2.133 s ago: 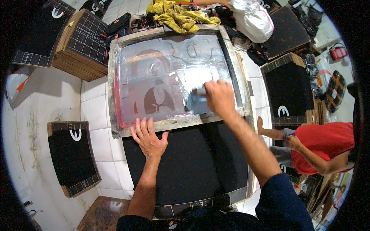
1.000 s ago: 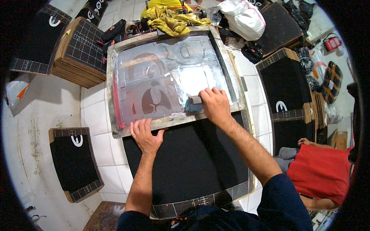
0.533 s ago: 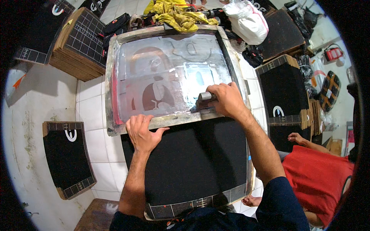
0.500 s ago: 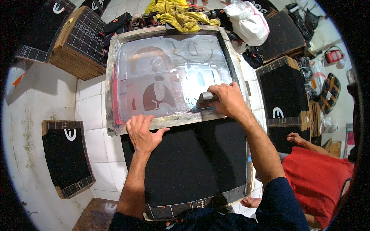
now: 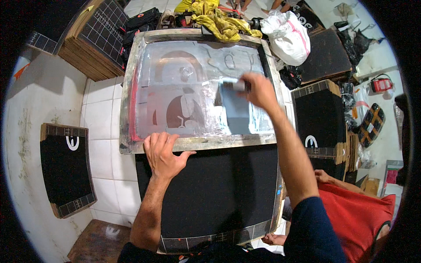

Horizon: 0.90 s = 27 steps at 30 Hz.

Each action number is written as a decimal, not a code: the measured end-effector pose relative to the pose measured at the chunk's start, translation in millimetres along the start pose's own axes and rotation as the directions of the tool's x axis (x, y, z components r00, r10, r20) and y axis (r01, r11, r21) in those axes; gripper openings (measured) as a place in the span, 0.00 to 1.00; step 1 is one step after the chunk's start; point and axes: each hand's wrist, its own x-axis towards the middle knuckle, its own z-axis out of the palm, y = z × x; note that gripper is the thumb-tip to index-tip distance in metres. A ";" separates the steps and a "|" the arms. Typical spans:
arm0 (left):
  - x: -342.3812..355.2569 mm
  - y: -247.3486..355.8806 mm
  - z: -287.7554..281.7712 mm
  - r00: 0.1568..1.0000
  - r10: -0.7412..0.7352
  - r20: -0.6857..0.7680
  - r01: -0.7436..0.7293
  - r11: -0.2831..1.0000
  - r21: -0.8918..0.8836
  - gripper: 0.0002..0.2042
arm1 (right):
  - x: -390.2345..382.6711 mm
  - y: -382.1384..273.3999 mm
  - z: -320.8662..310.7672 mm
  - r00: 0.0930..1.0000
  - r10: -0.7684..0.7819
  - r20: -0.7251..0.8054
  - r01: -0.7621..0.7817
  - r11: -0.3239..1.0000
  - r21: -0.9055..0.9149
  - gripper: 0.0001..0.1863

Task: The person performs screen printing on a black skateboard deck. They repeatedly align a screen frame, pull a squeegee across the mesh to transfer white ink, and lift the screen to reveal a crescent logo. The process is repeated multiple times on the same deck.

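Observation:
A framed printing screen (image 5: 131,109) lies over the far part of a board covered in black cloth (image 5: 206,193). My left hand (image 5: 164,153) rests on the frame's near edge, thumb spread to the right and fingers over the wood. My right hand (image 5: 261,90) is closed round a dark squeegee (image 5: 234,85) on the right half of the mesh; motion blurs it a little. Below the squeegee a grey-blue swept strip (image 5: 238,111) runs to the near edge, with whitish ink along its sides. Curved stencil shapes (image 5: 177,111) show on the mesh's left half.
Stacked boards (image 5: 92,39) stand far left, and more black-covered boards (image 5: 322,114) at right. Another board stack (image 5: 68,171) is by the left wall. Yellow cloth (image 5: 223,24) and a white sack (image 5: 287,37) lie beyond the frame. A person in a red top (image 5: 351,215) is close at right.
My right hand has moved the squeegee away from me, from the near edge to mid-screen, leaving a swept strip. The left hand stays on the frame. The view has shifted slightly.

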 end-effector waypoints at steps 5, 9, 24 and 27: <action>-0.7 1.1 1.3 1.000 -0.010 0.024 0.010 1.000 -0.012 0.29 | -140.1 -42.5 -9.6 1.000 -0.006 0.020 0.007 1.000 -0.015 0.19; 24.4 23.5 -31.9 0.997 0.073 -0.003 -0.073 0.996 0.060 0.28 | -154.0 -60.8 -27.9 0.960 -0.107 -0.257 0.116 0.993 0.021 0.21; -121.0 -155.6 -56.6 0.755 -0.569 -0.326 0.596 0.803 -0.023 0.29 | 42.4 -66.5 -287.1 0.791 -0.144 -0.594 0.097 0.989 -0.110 0.38; -336.5 -209.9 -41.9 0.415 -0.746 0.521 0.530 0.664 0.528 0.22 | 61.9 -67.9 -308.2 0.809 -0.093 -0.580 0.026 0.992 -0.123 0.42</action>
